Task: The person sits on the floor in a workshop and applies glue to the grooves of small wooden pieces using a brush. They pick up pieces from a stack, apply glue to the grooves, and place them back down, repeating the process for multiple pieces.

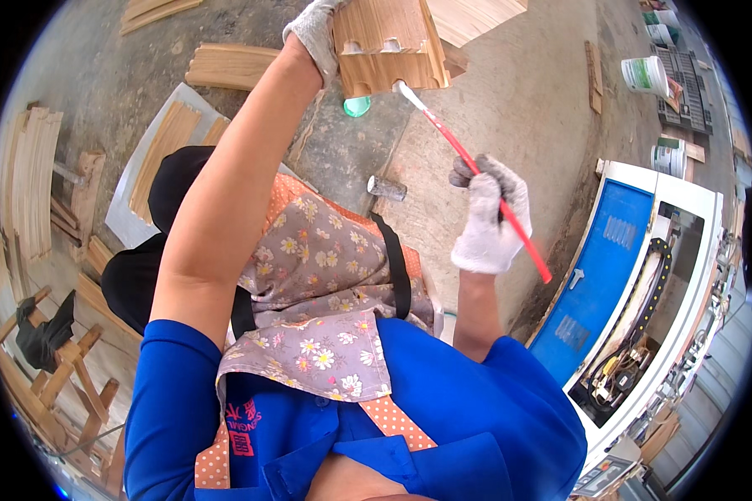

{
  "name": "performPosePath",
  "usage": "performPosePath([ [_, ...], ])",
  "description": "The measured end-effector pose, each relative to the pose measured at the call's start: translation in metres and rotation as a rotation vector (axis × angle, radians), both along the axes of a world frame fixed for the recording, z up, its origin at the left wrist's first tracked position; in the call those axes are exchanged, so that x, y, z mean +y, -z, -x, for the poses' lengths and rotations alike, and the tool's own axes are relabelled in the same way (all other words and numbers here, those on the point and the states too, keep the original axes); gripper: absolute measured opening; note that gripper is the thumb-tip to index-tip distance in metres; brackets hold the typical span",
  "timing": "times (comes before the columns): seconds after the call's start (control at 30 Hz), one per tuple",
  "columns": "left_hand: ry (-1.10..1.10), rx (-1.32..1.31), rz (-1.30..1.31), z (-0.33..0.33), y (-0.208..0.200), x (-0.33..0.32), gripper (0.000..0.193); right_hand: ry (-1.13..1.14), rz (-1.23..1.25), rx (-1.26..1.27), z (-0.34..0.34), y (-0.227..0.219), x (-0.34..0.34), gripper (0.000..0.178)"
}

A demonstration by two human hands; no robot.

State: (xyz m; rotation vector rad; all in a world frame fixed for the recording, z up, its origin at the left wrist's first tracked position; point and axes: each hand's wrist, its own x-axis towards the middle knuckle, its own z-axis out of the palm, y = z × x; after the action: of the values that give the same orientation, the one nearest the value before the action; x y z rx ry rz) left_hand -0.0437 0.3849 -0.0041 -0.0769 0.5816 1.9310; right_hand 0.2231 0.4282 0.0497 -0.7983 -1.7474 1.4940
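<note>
In a white-grey work glove, my left hand [313, 37] grips the left edge of a wooden piece [397, 67] at the top of the view. Its fingers are partly hidden behind the wood. Notches are cut into the piece, some with white material in them. My right hand [493, 209], also gloved, is closed around the red handle of a thin brush [459, 150]. The brush's white-coated tip touches a notch in the lower edge of the wood. Just below the piece is a small round green container [357, 106].
A short grey cylinder [387, 188] lies on the concrete floor. Wooden boards [230, 67] are scattered and stacked at the left, beside a wooden frame [79, 367]. At right stand a blue-and-white machine [589, 275] and a white bucket [645, 75].
</note>
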Motion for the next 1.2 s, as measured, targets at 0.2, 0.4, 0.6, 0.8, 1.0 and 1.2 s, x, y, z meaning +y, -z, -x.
performPosePath([
  [0.2, -0.013, -0.007, 0.008, -0.002, -0.002, 0.002, 0.053, -0.212, -0.646, -0.122, 0.004, -0.013, -0.006, 0.025],
  [0.4, -0.009, -0.028, -0.017, 0.0, -0.001, 0.002, 0.053, -0.178, -0.597, -0.174, 0.002, -0.019, -0.006, 0.014],
  [0.6, -0.032, -0.003, -0.019, 0.0, 0.0, 0.002, 0.052, -0.124, -0.242, -0.079, -0.004, -0.011, 0.0, 0.017],
  [0.8, 0.028, -0.046, -0.03, 0.004, 0.001, 0.001, 0.049, 0.003, 0.124, 0.228, -0.015, -0.021, 0.026, 0.018],
  [1.0, -0.241, 0.215, 0.251, 0.0, 0.004, 0.001, 0.033, 0.04, 0.106, 0.13, -0.018, -0.017, 0.036, 0.019],
  [1.2, -0.018, -0.032, 0.027, 0.002, -0.001, 0.001, 0.048, 0.023, -0.158, -0.095, -0.009, -0.009, 0.027, 0.015],
])
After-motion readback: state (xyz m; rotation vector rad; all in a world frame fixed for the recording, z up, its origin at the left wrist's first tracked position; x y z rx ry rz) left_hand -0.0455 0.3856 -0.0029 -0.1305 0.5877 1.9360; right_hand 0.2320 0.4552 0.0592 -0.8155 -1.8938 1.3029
